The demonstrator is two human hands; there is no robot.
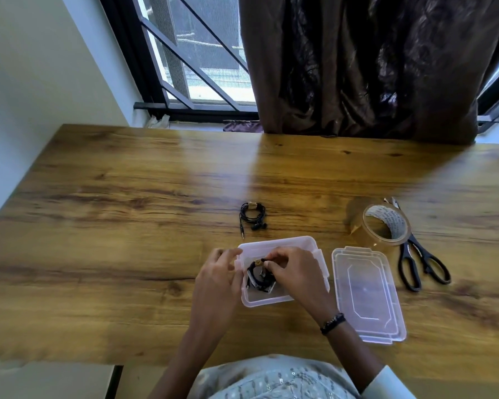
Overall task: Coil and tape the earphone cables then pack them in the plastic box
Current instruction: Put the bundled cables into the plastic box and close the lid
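both forearms reaching up from the bottom edge toward the lower middle of the frame, meeting over the clear plastic box (283, 243) on the wooden table (127, 226). right hand (293, 269) bent at the wrist over the box, fingers curled, thumb and forefinger pinching a black coiled earphone cable (258, 276) that lies inside the box. dark beaded bracelet (332, 323) around the right wrist. left hand (218, 276) at the box's left wall, fingers loosely bent against the rim, holding nothing as far as can be seen. second coiled earphone cable (252, 216), taped at the top, on the table just above the box. box lid (368, 293) flat to the right of the box. tape roll (382, 226) and black scissors (422, 263) at centre right, touching.
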